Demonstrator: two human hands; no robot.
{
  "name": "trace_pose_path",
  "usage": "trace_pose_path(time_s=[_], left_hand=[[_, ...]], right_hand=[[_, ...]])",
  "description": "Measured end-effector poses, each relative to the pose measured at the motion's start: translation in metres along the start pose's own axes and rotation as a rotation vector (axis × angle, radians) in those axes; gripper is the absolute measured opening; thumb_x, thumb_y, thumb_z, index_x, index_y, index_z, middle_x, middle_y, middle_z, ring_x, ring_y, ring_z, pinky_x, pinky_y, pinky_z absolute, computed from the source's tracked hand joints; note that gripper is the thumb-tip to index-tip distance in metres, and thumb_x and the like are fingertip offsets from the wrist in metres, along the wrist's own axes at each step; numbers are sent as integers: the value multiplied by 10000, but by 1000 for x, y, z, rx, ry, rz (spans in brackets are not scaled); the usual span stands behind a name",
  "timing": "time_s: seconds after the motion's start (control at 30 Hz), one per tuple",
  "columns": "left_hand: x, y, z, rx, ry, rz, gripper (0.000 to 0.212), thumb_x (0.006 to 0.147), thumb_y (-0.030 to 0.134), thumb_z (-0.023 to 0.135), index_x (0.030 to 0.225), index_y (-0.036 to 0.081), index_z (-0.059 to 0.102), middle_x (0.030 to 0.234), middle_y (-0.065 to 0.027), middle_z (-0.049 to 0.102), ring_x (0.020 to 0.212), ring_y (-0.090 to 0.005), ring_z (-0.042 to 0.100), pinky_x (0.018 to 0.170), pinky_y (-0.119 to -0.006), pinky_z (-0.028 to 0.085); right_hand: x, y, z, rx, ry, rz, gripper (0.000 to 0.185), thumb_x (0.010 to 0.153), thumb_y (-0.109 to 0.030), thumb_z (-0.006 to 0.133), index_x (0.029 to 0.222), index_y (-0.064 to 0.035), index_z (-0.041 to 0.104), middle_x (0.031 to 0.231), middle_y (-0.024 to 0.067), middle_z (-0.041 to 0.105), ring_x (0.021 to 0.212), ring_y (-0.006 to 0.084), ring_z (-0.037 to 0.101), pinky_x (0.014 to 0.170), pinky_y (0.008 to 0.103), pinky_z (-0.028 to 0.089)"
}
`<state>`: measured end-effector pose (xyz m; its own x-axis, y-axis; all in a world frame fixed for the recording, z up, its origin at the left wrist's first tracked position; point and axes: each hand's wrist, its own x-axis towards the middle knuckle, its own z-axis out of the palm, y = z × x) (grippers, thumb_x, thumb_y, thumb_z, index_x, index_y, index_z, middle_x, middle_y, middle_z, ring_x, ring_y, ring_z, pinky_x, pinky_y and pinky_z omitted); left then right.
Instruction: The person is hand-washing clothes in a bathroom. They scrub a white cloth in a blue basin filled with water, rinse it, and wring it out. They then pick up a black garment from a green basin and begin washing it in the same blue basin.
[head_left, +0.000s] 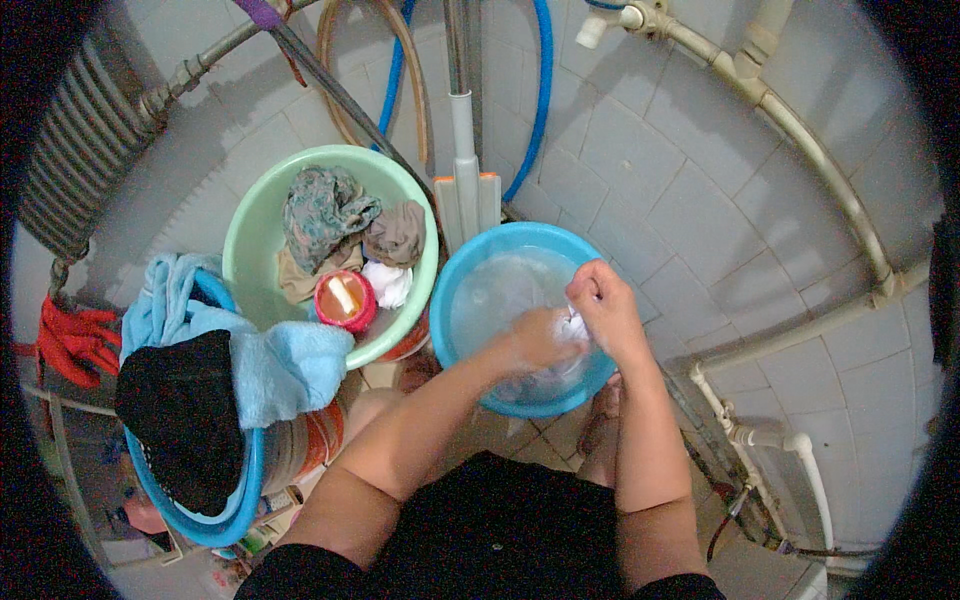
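A blue plastic basin (442, 315) of cloudy water stands on the floor before me, with pale cloth (525, 292) under the surface. Over its right side my right hand (606, 304) is closed on a wet white cloth (573, 328). My left hand (541, 341), blurred, is against the same cloth just to the left; whether its fingers grip it cannot be told. Left of the basin, a light green tub (247, 217) holds a patterned cloth (322, 214), a brown cloth (397, 234), a white cloth (388, 283) and a red-rimmed round container (345, 301) with a pale bar inside.
At the left, a blue tub (217, 529) bears a light blue towel (292, 367) and a black cloth (184, 420). Red gloves (75, 341) hang by the wall. A squeegee-type mop (466, 195) and a blue hose (541, 90) stand behind the basin. Pipes (810, 150) run along the right wall.
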<state>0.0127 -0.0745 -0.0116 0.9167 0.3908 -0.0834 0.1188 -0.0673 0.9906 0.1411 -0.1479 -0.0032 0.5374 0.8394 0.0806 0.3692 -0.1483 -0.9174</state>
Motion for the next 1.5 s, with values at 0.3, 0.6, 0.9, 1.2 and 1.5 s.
trace_pose_path(time_s=[0.3, 0.6, 0.9, 1.2, 1.5], left_hand=[[-6, -5, -64, -853, 134, 124, 402, 689, 266, 583, 1018, 36, 565, 1028, -136, 569, 978, -309, 537, 870, -445, 422], [-3, 8, -76, -1272, 97, 280, 436, 789, 333, 539, 1114, 45, 498, 1194, -146, 493, 1131, -315, 444, 988, -469, 303], [28, -61, -5, -1392, 44, -65, 565, 847, 560, 398, 1133, 82, 491, 1040, -104, 563, 940, -199, 554, 755, -334, 469], [5, 9, -4, 27, -21, -204, 641, 727, 374, 663, 1211, 19, 438, 1073, -104, 554, 962, -213, 539, 860, -346, 421], [-10, 5, -55, -922, 81, 27, 444, 736, 252, 610, 1096, 8, 520, 1068, -128, 572, 979, -264, 556, 906, -408, 410]], right_hand=[[-13, 4, -7, -330, -504, -62, 296, 728, -182, 659, 954, -30, 543, 857, 108, 580, 839, 243, 559, 773, 332, 430], [2, 40, -15, 362, 215, 22, 161, 841, -199, 526, 906, -51, 529, 749, 27, 552, 698, 155, 516, 662, 298, 431], [-37, -31, 65, -503, -126, -368, 139, 774, -188, 549, 831, -67, 587, 763, 130, 613, 714, 302, 607, 656, 408, 477], [8, 19, 5, 72, 184, -9, 236, 749, -197, 635, 898, -23, 578, 744, 98, 613, 663, 153, 543, 633, 302, 431], [-9, 7, -7, -415, -632, -43, 364, 717, -297, 647, 1013, -91, 594, 972, 127, 620, 925, 290, 580, 822, 381, 435]])
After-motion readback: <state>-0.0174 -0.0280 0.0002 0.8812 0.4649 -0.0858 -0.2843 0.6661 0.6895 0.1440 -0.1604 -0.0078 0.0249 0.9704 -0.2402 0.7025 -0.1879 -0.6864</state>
